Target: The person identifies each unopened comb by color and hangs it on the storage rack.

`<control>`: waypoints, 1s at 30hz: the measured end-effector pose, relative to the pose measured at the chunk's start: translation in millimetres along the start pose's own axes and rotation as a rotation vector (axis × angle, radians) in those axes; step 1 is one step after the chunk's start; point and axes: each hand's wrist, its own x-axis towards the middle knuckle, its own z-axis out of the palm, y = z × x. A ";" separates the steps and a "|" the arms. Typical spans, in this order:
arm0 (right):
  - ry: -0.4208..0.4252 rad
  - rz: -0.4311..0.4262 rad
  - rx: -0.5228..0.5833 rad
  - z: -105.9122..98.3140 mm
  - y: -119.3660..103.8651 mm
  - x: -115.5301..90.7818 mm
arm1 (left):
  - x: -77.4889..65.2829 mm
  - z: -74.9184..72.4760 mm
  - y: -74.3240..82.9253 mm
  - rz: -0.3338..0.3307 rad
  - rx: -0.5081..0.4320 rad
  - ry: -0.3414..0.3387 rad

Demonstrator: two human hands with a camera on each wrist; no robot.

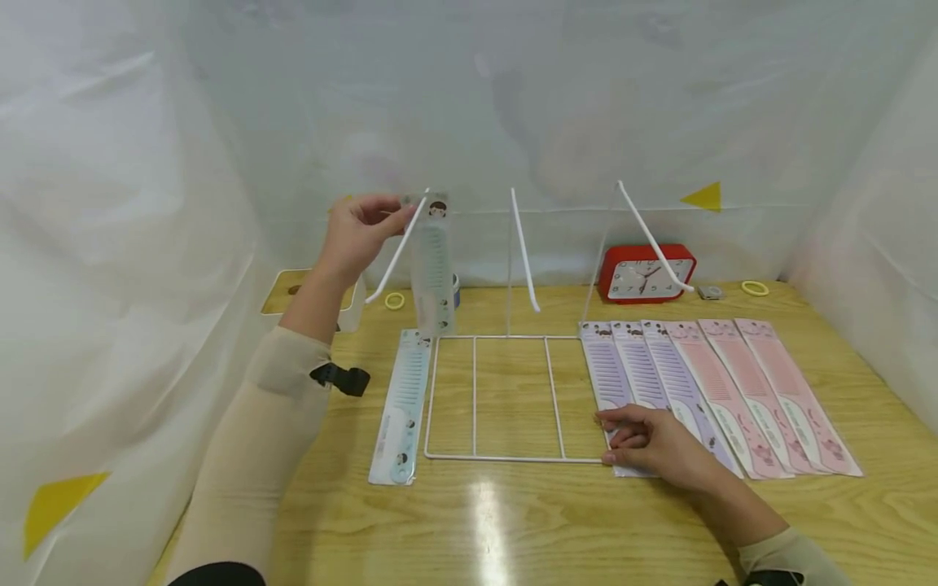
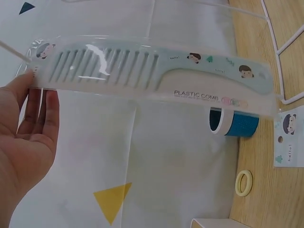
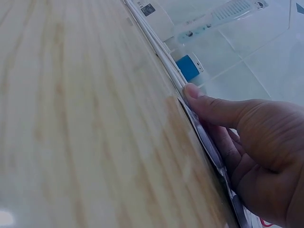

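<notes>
My left hand [image 1: 359,232] pinches the top end of a packaged light-green plastic comb [image 1: 432,268], which hangs upright. In the left wrist view, the white left prong [image 2: 13,50] meets the top corner of this comb [image 2: 156,71]. The prong belongs to a white wire rack [image 1: 513,460] whose flat base lies on the table. At the base's front right corner, my right hand [image 1: 655,443] holds the wire between thumb and fingers, beside a purple comb pack [image 1: 607,366]. Another green comb pack [image 1: 399,407] lies left of the base.
Purple and pink comb packs [image 1: 791,382] lie overlapping on the right. Behind the rack stand a red clock [image 1: 648,274] and a blue-and-white cylinder [image 2: 243,124]. A white box [image 1: 352,305] is at back left, near a yellow ring [image 1: 394,301]. White sheeting encloses the table.
</notes>
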 end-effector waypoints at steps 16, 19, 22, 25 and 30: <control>-0.020 -0.033 -0.086 -6.1 -3.5 -3.6 | -35.3 -17.1 -79.6 -0.145 0.074 -0.100; -0.022 -0.047 -0.108 -6.5 -3.3 -3.5 | -46.3 -21.9 -103.8 -0.171 0.125 -0.179; -0.020 -0.054 -0.119 -6.6 -3.1 -3.5 | -58.9 -26.5 -129.4 -0.209 0.154 -0.252; -0.013 -0.054 -0.130 -6.6 -2.7 -3.2 | -69.7 -29.4 -150.5 -0.235 0.175 -0.343; -0.004 -0.034 -0.134 -6.8 -2.3 -3.8 | -79.1 -28.3 -167.2 -0.264 0.208 -0.471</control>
